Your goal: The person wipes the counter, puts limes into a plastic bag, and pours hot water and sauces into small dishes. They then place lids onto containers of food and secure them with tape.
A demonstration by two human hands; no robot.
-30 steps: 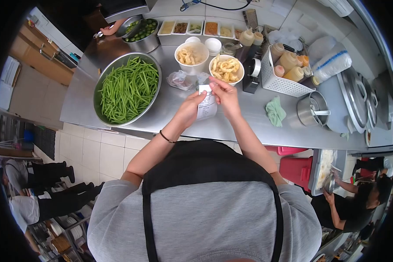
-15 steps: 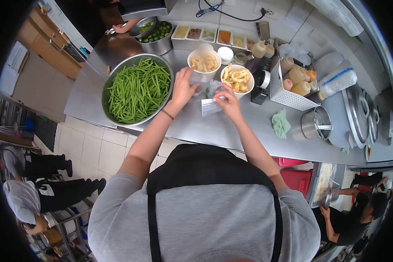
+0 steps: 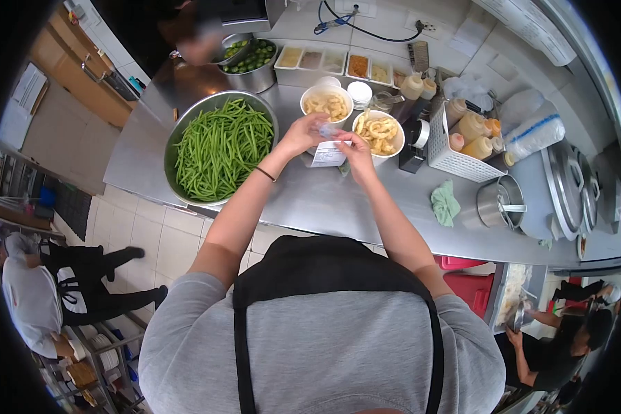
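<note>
My left hand (image 3: 302, 135) and my right hand (image 3: 355, 150) meet over the steel counter, both with closed fingers. Between them is a crumpled clear plastic bag (image 3: 328, 130), its top pinched by both hands. A printed white paper slip (image 3: 329, 154) hangs just below my fingers, partly covering the bag. Something green inside the bag shows near my right hand, too small to name. Behind my left hand stands a white tub (image 3: 314, 92) of pale fried rings. Another white tub (image 3: 397, 145) with similar golden pieces sits right beside my right hand.
On the left is a large steel bowl (image 3: 174, 164) of green beans. Behind it stands a pot (image 3: 263, 81) of green fruit. A white basket (image 3: 455, 160) of sauce bottles, a green cloth (image 3: 445, 203) and a steel pot (image 3: 493, 207) are at right. Other people stand on both sides.
My left hand has moved right and down, from beside the back tub to the plastic bag, and its fingers have closed. The bag has been gathered upward. A person at left has shifted.
</note>
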